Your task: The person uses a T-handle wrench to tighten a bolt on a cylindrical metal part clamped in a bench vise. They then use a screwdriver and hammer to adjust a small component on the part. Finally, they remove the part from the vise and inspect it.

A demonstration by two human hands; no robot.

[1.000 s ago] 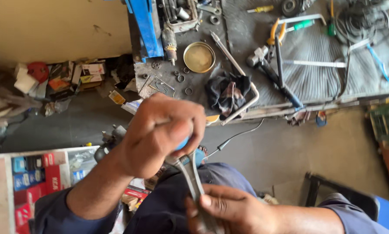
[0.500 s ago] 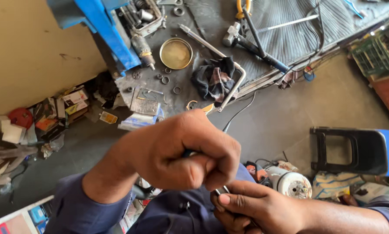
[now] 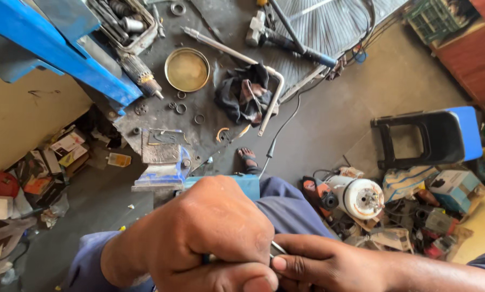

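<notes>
Grey concrete floor (image 3: 329, 130) runs beneath a cluttered dark bench (image 3: 221, 32) seen from above. Left hand (image 3: 210, 243) is clenched into a fist, fingers pressed together around a thin metal tool (image 3: 277, 249), of which only a short silvery sliver shows just beyond the knuckles. Right hand (image 3: 329, 265) lies touching the left, its thumb and fingers pinching the same tool from the side. Above the knuckles stands a blue vise (image 3: 164, 173); farther up lie a round tin (image 3: 187, 69), a dark rag (image 3: 242, 97) and a bent steel tube (image 3: 237, 59). Right of the fingers sit a white motor (image 3: 359, 196) and an overturned blue stool (image 3: 432, 135), well apart. Open floor lies between bench edge and stool; boxes (image 3: 42, 167) crowd the left wall.
</notes>
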